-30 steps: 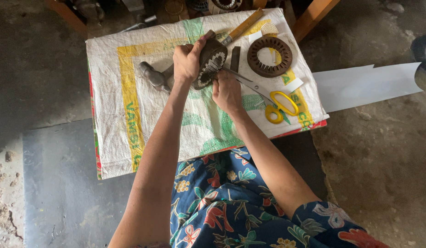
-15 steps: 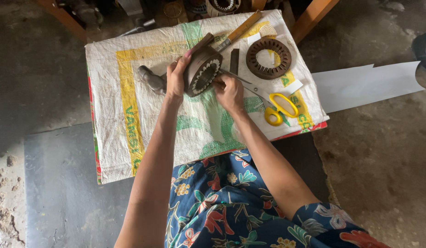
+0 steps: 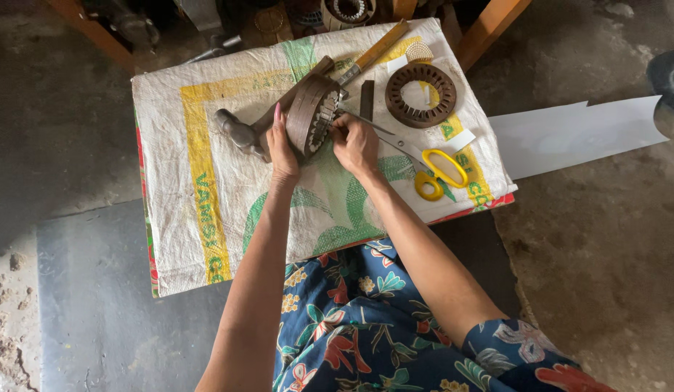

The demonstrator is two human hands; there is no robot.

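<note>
On the white woven sack (image 3: 206, 218), my left hand (image 3: 282, 149) grips the brown ring-shaped slotted metal core (image 3: 311, 112) upright, and my right hand (image 3: 356, 144) has its fingers pinched closed at the core's slots.

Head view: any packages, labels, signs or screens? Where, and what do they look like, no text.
Sack: printed woven bag spread flat as a table cover under both hands; white with a yellow border band, green print and red edge.
White slips: small blank-looking paper pieces on the sack near the yellow-handled scissors.
White sheet: long pale strip on the floor to the right.
No signs or screens.
</note>
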